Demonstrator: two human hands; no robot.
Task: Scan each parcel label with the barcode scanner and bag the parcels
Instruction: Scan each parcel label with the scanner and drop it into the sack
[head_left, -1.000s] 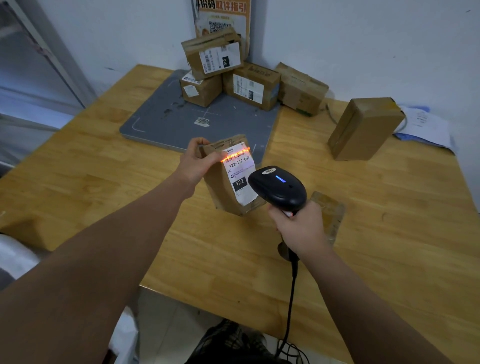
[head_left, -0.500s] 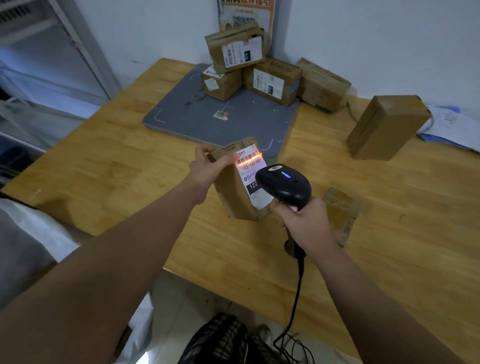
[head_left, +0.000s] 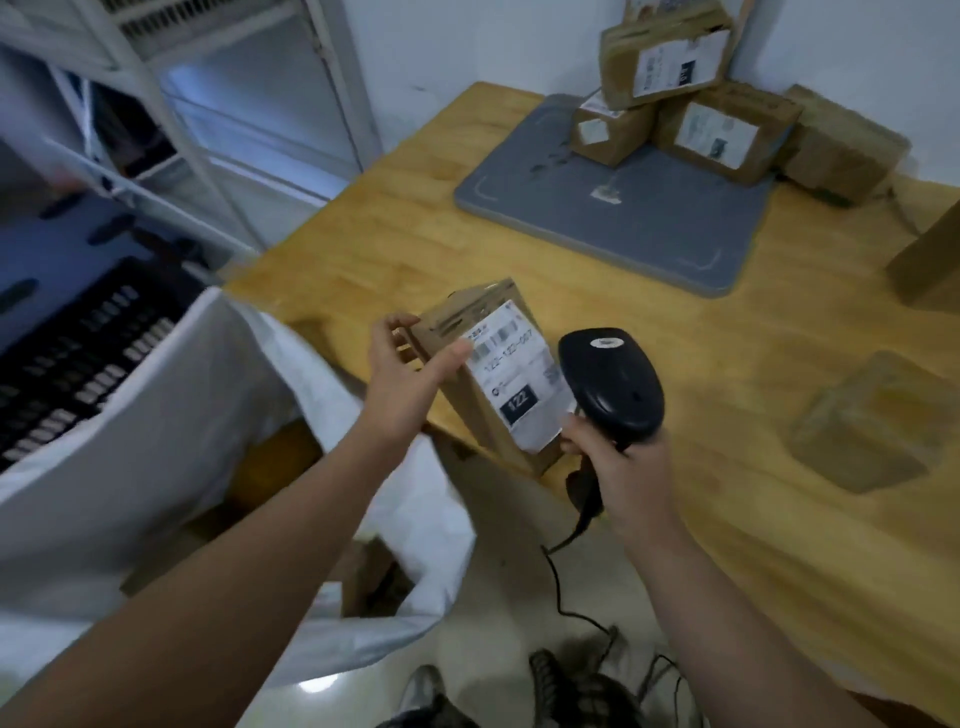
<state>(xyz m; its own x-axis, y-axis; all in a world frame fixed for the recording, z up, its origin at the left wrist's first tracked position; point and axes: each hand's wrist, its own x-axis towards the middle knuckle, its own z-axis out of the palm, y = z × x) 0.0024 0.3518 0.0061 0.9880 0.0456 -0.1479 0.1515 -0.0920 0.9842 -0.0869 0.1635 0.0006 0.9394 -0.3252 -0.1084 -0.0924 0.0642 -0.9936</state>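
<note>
You are holding the parcel (head_left: 462, 332) upright over the near corner of the worktop (head_left: 727, 395), just beside the open mouth of the white bag (head_left: 156, 415), with its label (head_left: 519, 374) facing you. No scan line is showing on that label, so the first risk is bagging it unread — I cannot tell from here whether the scanner (head_left: 613, 384) is registering it. The second risk is the drop itself. The bag's rim is slumping and folding inward, and a parcel let go too early could catch that edge and tumble to the floor (head_left: 493, 597) between bag and worktop. The scanner's head is sitting very close to the label's lower corner, so swinging the parcel across carelessly could knock one against the other. The cable (head_left: 558, 587) is trailing down to the floor, and a snag there could jerk the scanner in your grasp.

Your left hand (head_left: 410, 384) is gripping the parcel near its top. The thumb is lying across the front face at the label's upper corner and the fingers are curling round the far edge behind it — a one-sided hold on a tall box, which I judge liable to pivot. Your right hand (head_left: 618, 467) is wrapping its fingers round the scanner's handle, with the head just beside the label. Both forearms are reaching forward, the left one crossing above the bag.
</note>
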